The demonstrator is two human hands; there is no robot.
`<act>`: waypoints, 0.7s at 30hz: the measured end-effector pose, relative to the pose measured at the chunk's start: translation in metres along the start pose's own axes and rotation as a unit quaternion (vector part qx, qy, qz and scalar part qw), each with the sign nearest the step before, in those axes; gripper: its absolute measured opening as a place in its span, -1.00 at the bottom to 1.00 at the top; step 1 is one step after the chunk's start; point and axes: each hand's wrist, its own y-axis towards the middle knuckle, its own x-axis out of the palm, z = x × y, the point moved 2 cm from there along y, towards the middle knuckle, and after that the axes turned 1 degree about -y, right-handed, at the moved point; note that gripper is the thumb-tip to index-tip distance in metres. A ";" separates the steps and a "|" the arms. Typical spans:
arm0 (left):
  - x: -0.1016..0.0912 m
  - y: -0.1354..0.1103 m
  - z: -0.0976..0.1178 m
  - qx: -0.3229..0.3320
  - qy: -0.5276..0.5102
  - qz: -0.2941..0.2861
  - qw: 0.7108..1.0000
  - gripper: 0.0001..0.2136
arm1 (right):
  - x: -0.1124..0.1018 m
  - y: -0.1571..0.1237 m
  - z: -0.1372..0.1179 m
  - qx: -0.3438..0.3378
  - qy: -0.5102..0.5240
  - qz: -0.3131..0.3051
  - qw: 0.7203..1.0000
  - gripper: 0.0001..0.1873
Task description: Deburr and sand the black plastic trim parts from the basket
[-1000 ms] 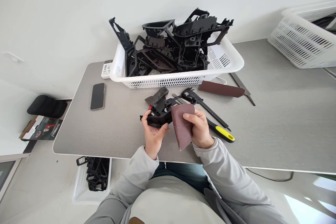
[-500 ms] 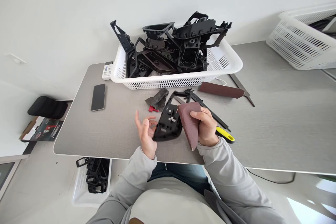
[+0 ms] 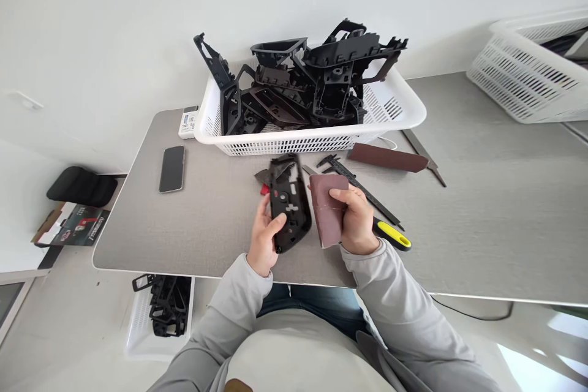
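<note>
A grey desk (image 3: 482,226) stands against a plain white wall. At its back edge sits a white basket (image 3: 404,111) piled with black plastic parts (image 3: 316,82).

In front of the basket, the left hand (image 3: 263,239) grips a black plastic part (image 3: 288,203) by its lower end, thumb across the face, holding it upright just above the desk near the front edge. The right hand (image 3: 357,219) is closed around a folded sheet of brown sandpaper (image 3: 326,208), which sits just beside the part's right edge; whether the two touch cannot be told.

Behind the right hand lies a black caliper (image 3: 356,180), and a yellow-handled tool (image 3: 392,236) pokes out from under the wrist. Further right are a brown sanding block (image 3: 388,157) and a metal file (image 3: 425,150). A phone (image 3: 171,168) lies well to the left.

A second white basket (image 3: 523,76) stands at the far right, and another basket of black parts (image 3: 160,312) rests on the floor under the desk.
</note>
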 end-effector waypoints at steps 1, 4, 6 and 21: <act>-0.001 0.000 0.000 0.037 0.007 0.040 0.999 -0.28 | 0.000 0.000 0.000 -0.002 0.006 0.007 1.000 -0.76; -0.005 0.001 -0.001 0.124 0.033 0.150 0.980 -0.35 | 0.001 -0.002 0.002 0.020 0.033 -0.014 0.999 -0.78; -0.006 0.001 -0.003 0.148 0.042 0.173 0.973 -0.38 | 0.005 -0.006 0.004 0.039 0.029 -0.077 0.996 -0.78; -0.007 -0.001 -0.005 0.179 0.080 0.146 0.970 -0.47 | 0.021 -0.019 0.001 -0.121 -0.189 -0.296 0.928 -0.73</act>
